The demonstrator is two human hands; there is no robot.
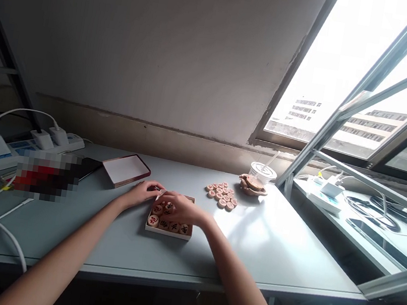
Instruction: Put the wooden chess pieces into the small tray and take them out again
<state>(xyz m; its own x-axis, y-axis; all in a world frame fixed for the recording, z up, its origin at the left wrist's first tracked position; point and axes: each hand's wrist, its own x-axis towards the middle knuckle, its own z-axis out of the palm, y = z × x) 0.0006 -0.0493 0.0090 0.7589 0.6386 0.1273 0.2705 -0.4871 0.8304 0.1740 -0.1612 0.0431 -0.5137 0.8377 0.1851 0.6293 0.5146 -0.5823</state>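
An open box point(168, 233) stands near the table's front edge, with round wooden pieces point(174, 226) marked in red or black characters inside. My right hand point(182, 209) lies over the box's upper part, fingers bent down among the pieces and hiding some of them. At the box's back left corner is my left hand point(144, 193), its fingertips by a small bit of clear plastic; whether it grips this cannot be made out. More round pieces point(223, 195) lie flat in a cluster to the right, behind the box.
The box lid point(126, 169) lies upturned at the back left. A plastic cup with a straw point(263, 171) and a brown carved holder point(253, 186) stand at the back right. Power strips point(16, 147), white cables and a dark phone occupy the left side.
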